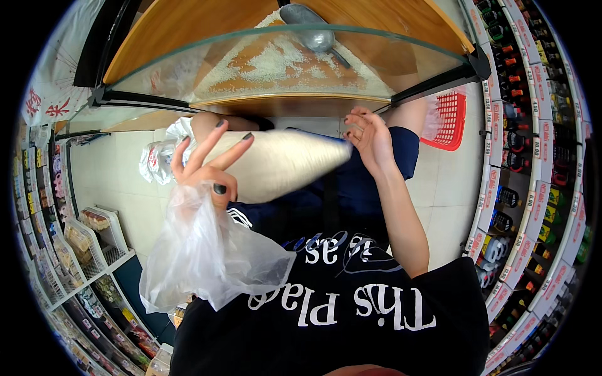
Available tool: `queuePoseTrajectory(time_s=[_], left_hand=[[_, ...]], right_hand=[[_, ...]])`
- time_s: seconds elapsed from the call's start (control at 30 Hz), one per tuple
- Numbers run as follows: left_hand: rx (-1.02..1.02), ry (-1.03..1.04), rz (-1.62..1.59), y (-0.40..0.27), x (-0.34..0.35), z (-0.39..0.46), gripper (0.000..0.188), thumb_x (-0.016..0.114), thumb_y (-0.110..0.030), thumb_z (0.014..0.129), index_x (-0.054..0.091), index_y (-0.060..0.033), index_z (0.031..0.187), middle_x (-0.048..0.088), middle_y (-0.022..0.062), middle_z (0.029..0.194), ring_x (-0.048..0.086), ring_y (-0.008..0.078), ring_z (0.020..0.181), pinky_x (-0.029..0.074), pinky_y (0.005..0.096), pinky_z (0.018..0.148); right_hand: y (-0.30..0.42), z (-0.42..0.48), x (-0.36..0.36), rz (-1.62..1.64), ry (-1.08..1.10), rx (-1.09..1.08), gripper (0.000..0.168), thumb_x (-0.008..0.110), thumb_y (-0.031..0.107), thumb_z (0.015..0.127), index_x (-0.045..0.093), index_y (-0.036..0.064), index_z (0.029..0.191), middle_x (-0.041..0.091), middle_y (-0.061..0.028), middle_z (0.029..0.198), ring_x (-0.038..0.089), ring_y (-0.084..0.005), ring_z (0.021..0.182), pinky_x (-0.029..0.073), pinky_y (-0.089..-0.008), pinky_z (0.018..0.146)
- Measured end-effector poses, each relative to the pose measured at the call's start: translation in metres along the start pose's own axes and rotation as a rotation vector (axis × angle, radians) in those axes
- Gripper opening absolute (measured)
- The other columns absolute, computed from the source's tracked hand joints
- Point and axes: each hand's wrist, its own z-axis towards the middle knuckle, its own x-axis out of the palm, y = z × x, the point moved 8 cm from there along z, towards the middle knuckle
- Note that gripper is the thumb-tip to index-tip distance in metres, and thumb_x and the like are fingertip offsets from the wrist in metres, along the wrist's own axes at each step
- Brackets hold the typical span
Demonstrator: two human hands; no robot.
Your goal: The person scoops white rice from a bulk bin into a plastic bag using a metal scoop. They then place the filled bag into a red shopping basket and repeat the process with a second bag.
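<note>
My left hand (204,171) pinches a thin, clear plastic bag (207,263) between thumb and forefinger, its other fingers raised. The bag hangs loose over the front of my black shirt. Behind that hand, a motion-blurred sack, apparently of rice (282,164), lies slanted across my lap, tapering to a blue-edged end. My right hand (369,136) is beside that end, fingers loosely curled and apart; whether they touch it is unclear. Ahead, a metal scoop (308,28) rests on white rice grains (275,61) in a wooden bin with a glass front.
The bin's glass edge (225,39) stands close in front of my knees. A white plastic bag (160,157) is on the floor at left, a red basket (447,120) at right. Shelves of bottles (512,136) line the right side; shelves of packaged food (80,244) line the left.
</note>
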Motion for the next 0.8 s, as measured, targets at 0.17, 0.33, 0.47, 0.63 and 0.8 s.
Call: queuePoseTrajectory(time_s=[0.17,0.33,0.47,0.63,0.8], left_hand=[[0.006,0.081,-0.032,-0.021,0.016,0.015,0.020,0.058,-0.011,0.069,0.044,-0.0159,0.056,0.067,0.0031,0.115,0.048,0.0169,0.127,0.020,0.0373,0.106],[0.105,0.101,-0.197,-0.048,0.044,0.032,0.026,0.061,-0.024,0.075,0.046,-0.0153,0.055,0.070,0.0041,0.108,0.052,0.0157,0.123,0.022,0.0364,0.105],[0.157,0.191,-0.289,-0.059,0.084,0.040,0.020,0.063,-0.024,0.075,0.054,-0.0166,0.058,0.071,0.0018,0.104,0.051,0.0147,0.124,0.024,0.0348,0.104],[0.247,0.210,-0.363,-0.098,0.118,0.060,0.039,0.057,-0.028,0.065,0.072,-0.0145,0.098,0.066,-0.0015,0.115,0.051,0.0139,0.122,0.028,0.0370,0.102],[0.483,0.319,-0.427,-0.140,0.140,0.081,0.037,0.056,-0.024,0.069,0.070,-0.0116,0.101,0.062,0.0015,0.121,0.046,0.0208,0.125,0.028,0.0402,0.103]], right_hand=[[0.012,-0.006,0.052,-0.133,0.340,-0.080,0.044,0.043,0.032,0.093,0.049,0.003,0.126,0.057,-0.0156,0.124,0.053,-0.0235,0.115,0.039,-0.0344,0.098],[0.039,-0.042,0.104,-0.646,0.700,-0.521,0.079,0.072,0.036,0.074,0.039,0.004,0.139,0.036,-0.0135,0.146,0.034,-0.0265,0.134,0.026,-0.0386,0.110],[0.055,-0.072,0.108,-1.241,0.571,-0.630,0.090,0.083,0.039,0.055,0.047,0.016,0.135,0.035,-0.0102,0.146,0.021,-0.0355,0.139,0.016,-0.0535,0.112],[0.064,-0.097,0.091,-1.369,0.403,-0.755,0.079,0.082,0.043,0.055,0.057,0.019,0.125,0.038,-0.0072,0.145,0.019,-0.0333,0.140,0.016,-0.0565,0.112],[0.061,-0.114,0.037,-1.332,0.284,-0.822,0.050,0.068,0.035,0.071,0.060,0.013,0.116,0.051,-0.0085,0.130,0.037,-0.0312,0.132,0.021,-0.0556,0.111]])
